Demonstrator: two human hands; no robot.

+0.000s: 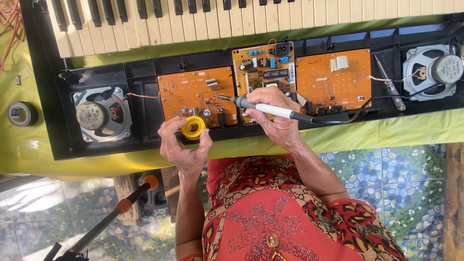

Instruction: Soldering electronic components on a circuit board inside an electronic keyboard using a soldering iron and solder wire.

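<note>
1. The left hand was clamped around a small yellow spool, held just over the near edge of the opened keyboard case.
2. The right hand was closed on a soldering iron, gripped like a pen, its tip pointing left over the left orange circuit board.
3. Between the hands and the keys lay a smaller central board crowded with components, and a second orange board sat to its right.
4. The iron's black cord ran right along the case edge.
5. A round speaker sat at the left end of the case, another speaker at the right, each with thin wires.
6. A screwdriver with a clear handle lay beside the right speaker.
7. A roll of tape rested on the yellow-green cloth of the table, well left of the case.
</note>
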